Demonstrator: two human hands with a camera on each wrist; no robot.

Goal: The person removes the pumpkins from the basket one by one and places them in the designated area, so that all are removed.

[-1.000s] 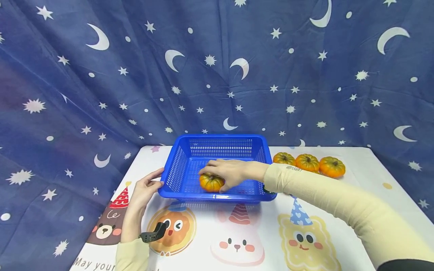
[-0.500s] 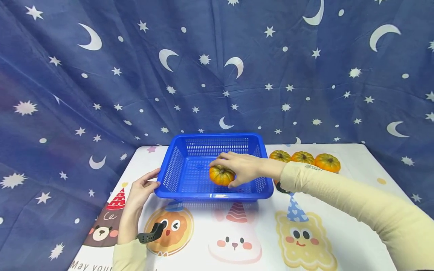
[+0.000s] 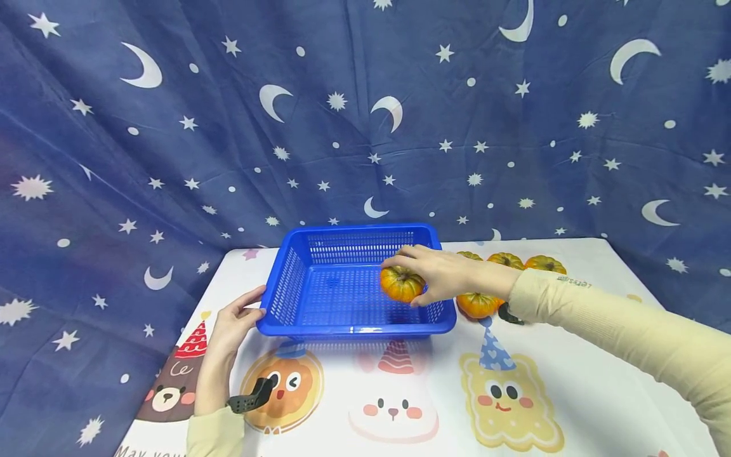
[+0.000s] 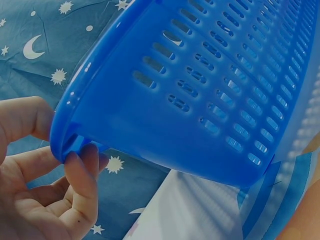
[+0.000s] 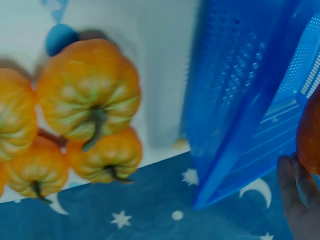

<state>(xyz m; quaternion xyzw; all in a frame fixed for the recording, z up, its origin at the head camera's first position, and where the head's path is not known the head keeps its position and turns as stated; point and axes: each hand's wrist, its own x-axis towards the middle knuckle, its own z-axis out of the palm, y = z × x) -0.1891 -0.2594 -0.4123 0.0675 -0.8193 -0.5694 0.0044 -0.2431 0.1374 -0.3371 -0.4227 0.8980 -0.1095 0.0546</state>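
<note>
My right hand [image 3: 438,273] grips a small orange pumpkin [image 3: 401,285] with green ribs, held over the right part of a blue plastic basket [image 3: 342,331]. Its fingers lie over the far side and the thumb sits at the near side. The right wrist view catches only the edge of this pumpkin [image 5: 311,135] and some fingertips. On the basket's left, my left hand [image 3: 233,325] pinches the rim; the left wrist view shows the fingers curled around that rim [image 4: 64,115]. No pumpkin shows on the basket's floor.
Right of the basket several more pumpkins [image 3: 478,306] sit close together on the table, partly hidden by my right forearm. A white cloth [image 3: 394,381] with cartoon prints covers the table. Behind hangs a dark blue curtain [image 3: 342,158] with moons and stars.
My right hand has lifted the pumpkin from low in the basket and carried it rightward. The left hand keeps its hold on the rim. The view has shifted slightly.
</note>
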